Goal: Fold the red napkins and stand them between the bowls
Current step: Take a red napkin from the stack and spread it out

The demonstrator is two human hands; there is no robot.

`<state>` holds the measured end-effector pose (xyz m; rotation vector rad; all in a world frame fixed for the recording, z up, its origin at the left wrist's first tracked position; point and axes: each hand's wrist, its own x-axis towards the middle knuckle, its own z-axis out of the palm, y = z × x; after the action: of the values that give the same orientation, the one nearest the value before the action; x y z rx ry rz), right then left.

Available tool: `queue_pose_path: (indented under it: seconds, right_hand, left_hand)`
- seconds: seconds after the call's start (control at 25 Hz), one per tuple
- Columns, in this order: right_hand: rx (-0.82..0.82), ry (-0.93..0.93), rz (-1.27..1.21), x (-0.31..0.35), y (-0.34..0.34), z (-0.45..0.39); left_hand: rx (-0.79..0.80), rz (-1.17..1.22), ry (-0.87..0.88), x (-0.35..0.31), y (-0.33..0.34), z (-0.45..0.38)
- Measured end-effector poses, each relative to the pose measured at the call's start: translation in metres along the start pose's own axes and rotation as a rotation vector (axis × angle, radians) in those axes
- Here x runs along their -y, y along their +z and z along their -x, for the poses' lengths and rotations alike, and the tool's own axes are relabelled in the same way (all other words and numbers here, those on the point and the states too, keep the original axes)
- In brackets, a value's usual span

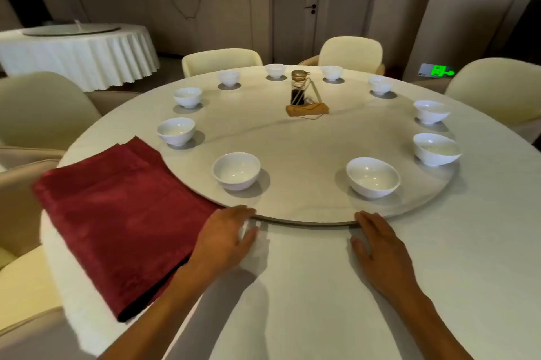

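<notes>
Round desk (322,286), white cloth; raised turntable (292,154) taken as landmark. White bowls (236,170) ringed along turntable's rim, bottle stand (306,102) near its centre. Red napkins (117,213) stacked flat at turntable's near-left edge, unfolded. Left hand (227,238) and right hand (380,248) laid flat against turntable's near rim, fingers straight, nothing held

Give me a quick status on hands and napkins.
Left hand and right hand open, flat on table by turntable rim. Red napkins stacked flat, untouched. Nothing standing between bowls.
</notes>
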<state>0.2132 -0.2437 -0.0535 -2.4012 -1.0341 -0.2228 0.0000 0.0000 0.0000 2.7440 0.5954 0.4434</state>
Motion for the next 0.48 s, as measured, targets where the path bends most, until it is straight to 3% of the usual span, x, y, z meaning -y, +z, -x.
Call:
queue_pose_path:
  seconds: [0.08, 0.16, 0.28, 0.48]
  right_hand:
    - [-0.027, -0.008, 0.022, 0.004, 0.001, 0.001]
    - [0.007, 0.038, 0.058, 0.009, 0.000, 0.003]
    - [-0.002, 0.066, 0.124, 0.043, 0.003, 0.007]
    - [0.039, -0.232, -0.195, 0.158, 0.030, 0.044]
  left_hand:
    - [-0.200, -0.103, -0.239, 0.043, -0.015, 0.025]
    - [-0.194, -0.093, -0.483, 0.087, -0.031, 0.063]
    - [-0.213, -0.044, -0.460, 0.115, -0.029, 0.097]
    - [-0.656, 0.550, -0.652, 0.089, -0.048, 0.102]
